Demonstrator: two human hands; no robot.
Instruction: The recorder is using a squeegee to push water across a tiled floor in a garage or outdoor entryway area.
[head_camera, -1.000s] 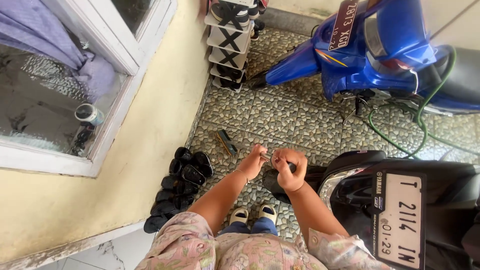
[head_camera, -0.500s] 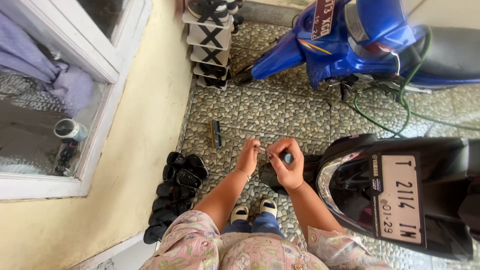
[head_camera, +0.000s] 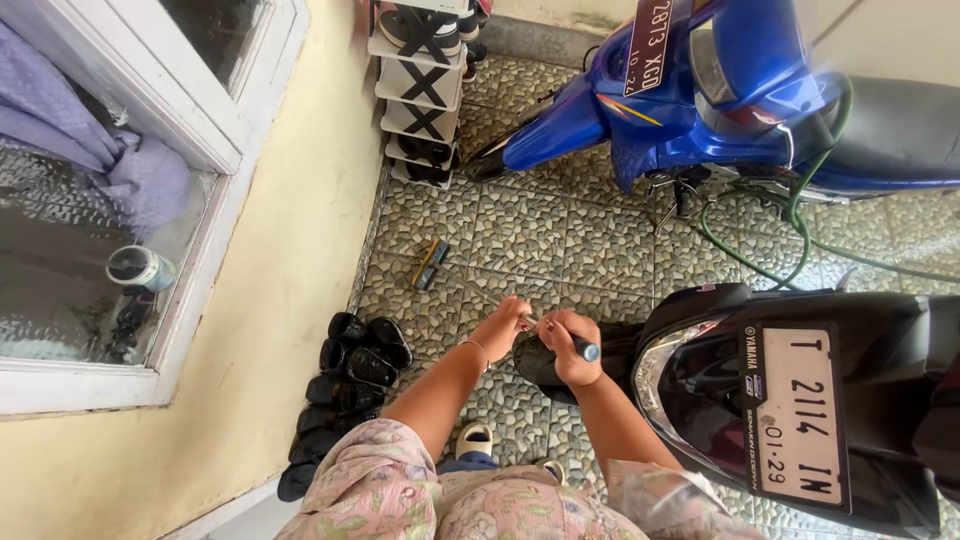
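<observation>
Gripping a slim dark-handled tool (head_camera: 583, 348), both hands (head_camera: 535, 335) meet over pebbled tiles (head_camera: 530, 235).

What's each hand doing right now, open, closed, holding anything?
Left hand: fingers curled, pinching at something small next to the right hand; what it is cannot be told.
Right hand: closed in a fist grip around a dark-handled tool.

Bright, even daylight fills the scene, with only soft shadows on the grey pebble-tiled floor (head_camera: 560, 240). Glare streaks the glossy blue scooter body (head_camera: 720, 100) and the shiny black rear of the nearer scooter (head_camera: 700, 390). The frosted window pane (head_camera: 70, 270) reads hazy. Wide-angle bending curves the edges; focus stays sharp.
</observation>
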